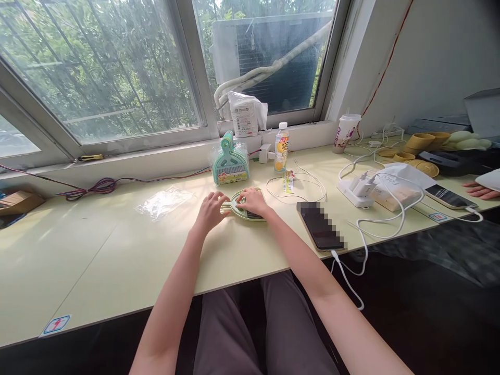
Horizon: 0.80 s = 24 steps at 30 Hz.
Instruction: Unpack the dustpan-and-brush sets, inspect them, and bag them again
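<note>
A small pale green dustpan-and-brush set (247,212) lies flat on the pale yellow desk (117,260) in front of me. My left hand (211,209) rests on its left side, fingers curled onto the handle end. My right hand (253,200) lies over the top of it, fingers bent and pressing down. Just behind them stands a packaged teal dustpan-and-brush set (229,164) in clear wrap. An empty clear plastic bag (164,202) lies to the left.
A phone (321,227) on a white cable lies right of my hands. A drink bottle (281,147), a white packet (244,115), a cup (346,133), a power strip (357,190) and yellow dishes (420,143) stand farther right. Another person's hand (480,190) rests at the right edge.
</note>
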### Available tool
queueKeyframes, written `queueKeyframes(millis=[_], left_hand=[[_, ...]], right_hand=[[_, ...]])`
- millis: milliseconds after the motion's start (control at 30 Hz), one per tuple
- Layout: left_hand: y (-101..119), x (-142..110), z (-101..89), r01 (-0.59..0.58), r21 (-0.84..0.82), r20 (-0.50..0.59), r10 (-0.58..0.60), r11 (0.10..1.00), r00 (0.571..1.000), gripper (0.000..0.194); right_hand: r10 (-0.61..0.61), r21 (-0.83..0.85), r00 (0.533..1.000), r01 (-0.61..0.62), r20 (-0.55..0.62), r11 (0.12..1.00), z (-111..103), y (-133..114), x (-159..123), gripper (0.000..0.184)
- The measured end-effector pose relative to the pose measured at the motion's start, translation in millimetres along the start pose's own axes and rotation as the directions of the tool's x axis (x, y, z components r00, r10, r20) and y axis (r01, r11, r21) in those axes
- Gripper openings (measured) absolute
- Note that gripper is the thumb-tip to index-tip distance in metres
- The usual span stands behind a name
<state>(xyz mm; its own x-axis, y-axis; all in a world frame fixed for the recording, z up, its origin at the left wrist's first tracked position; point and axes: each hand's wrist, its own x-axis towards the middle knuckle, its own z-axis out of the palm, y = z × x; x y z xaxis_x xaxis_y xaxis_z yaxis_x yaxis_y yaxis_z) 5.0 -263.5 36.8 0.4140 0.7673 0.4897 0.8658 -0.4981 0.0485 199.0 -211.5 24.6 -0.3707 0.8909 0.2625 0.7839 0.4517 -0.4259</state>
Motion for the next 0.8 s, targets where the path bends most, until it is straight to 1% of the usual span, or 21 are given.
queueKeyframes(millis=[67,133,267,333,433,533,600,667,700,733,767,800], left_hand=[[-6,-1,1.3,-0.086,0.094,0.029,0.084,0.992,0.996,0.025],[-10,-3,6.4,-0.142,0.132,0.071,0.134,0.981,0.988,0.025],[-12,-5,19.8,-0.184,0.148,0.070,0.176,0.972,0.982,0.036],[-13,-5,23.7,-0.177,0.146,0.086,0.166,0.973,0.982,0.038],[-13,-3,25.1,-0.125,0.168,0.171,0.095,0.978,0.981,0.038],[-11,-1,24.1,-0.091,0.219,0.258,0.033,0.971,0.966,0.038],[-10,-2,23.4,-0.082,0.217,0.278,0.019,0.973,0.960,0.039],[-10,-4,22.7,-0.068,0.157,0.261,0.025,0.985,0.965,0.039],[-10,-5,22.3,-0.054,0.111,0.229,0.027,0.992,0.973,0.039],[-9,-6,21.8,-0.036,0.061,0.177,0.024,0.998,0.984,0.038],[-9,-6,21.2,-0.006,0.008,0.097,0.005,1.000,0.995,0.038],[-8,-5,20.5,0.039,-0.051,-0.007,-0.040,0.998,0.999,0.037]], right_hand=[[-0.009,0.021,1.000,0.009,-0.004,1.000,1,0,0,0.017],[-0.012,0.046,1.000,0.013,-0.005,0.999,3,-1,0,0.017],[0.002,0.084,1.000,0.000,-0.018,0.996,7,0,2,0.017],[0.005,0.113,1.000,-0.004,-0.014,0.994,8,2,3,0.017],[-0.017,0.144,1.000,0.015,0.014,0.989,9,5,4,0.016],[-0.027,0.131,0.999,0.022,0.042,0.991,7,7,4,0.016],[-0.027,0.112,0.999,0.022,0.047,0.993,7,7,4,0.017],[-0.029,0.076,0.999,0.026,0.036,0.997,6,5,3,0.017],[-0.029,0.056,0.999,0.028,0.025,0.998,6,4,3,0.016],[-0.026,0.040,1.000,0.026,0.011,0.999,6,2,3,0.016],[-0.018,0.033,1.000,0.018,-0.004,0.999,5,0,2,0.015],[-0.003,0.034,1.000,0.004,-0.026,0.999,4,-3,2,0.014]])
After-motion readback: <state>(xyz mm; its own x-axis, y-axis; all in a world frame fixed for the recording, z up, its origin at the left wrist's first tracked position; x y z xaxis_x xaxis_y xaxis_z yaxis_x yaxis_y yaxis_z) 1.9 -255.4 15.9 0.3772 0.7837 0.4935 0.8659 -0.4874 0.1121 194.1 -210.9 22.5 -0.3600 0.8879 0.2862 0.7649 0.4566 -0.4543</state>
